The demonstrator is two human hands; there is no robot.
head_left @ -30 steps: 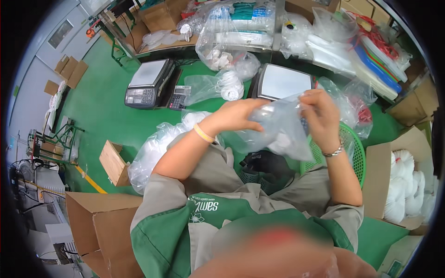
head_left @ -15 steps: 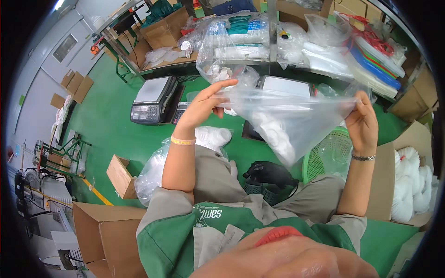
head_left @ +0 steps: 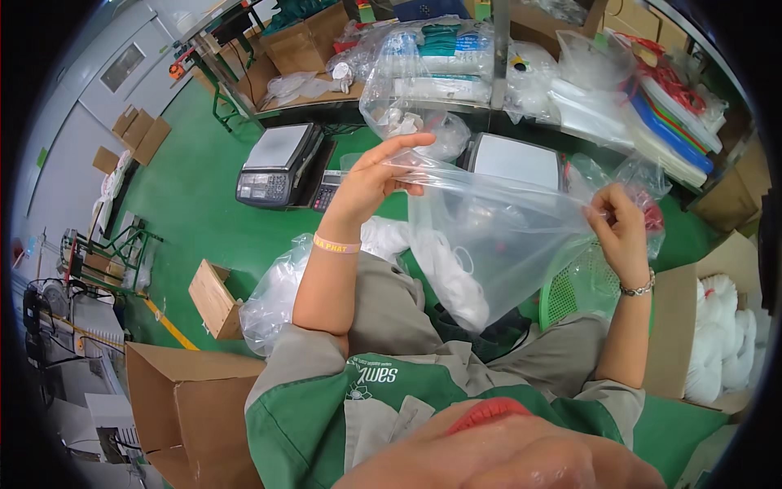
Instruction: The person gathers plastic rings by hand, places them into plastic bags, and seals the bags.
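Observation:
A clear plastic bag (head_left: 521,232) is stretched between my hands above my lap. My left hand (head_left: 379,181) grips its upper left edge, index finger stretched out and the other fingers curled. My right hand (head_left: 621,228) pinches the bag's right corner between thumb and fingertips. Inside or right behind the film hangs a white skein of yarn-like strands (head_left: 450,281), bunched toward the low end; the film makes it hard to tell which. Another white bundle (head_left: 383,236) lies beyond my left forearm.
Two scales (head_left: 273,167) (head_left: 517,163) stand ahead on the green floor. A green basket (head_left: 562,289) sits near my right knee, beside a carton of white skeins (head_left: 721,334). To the left are a wooden box (head_left: 213,300) and an open carton (head_left: 191,399). A loaded shelf runs across the back.
My right hand has come lower and closer to the left one, so the bag sags more. The white skein now hangs further left and lower. The whole view has shifted slightly.

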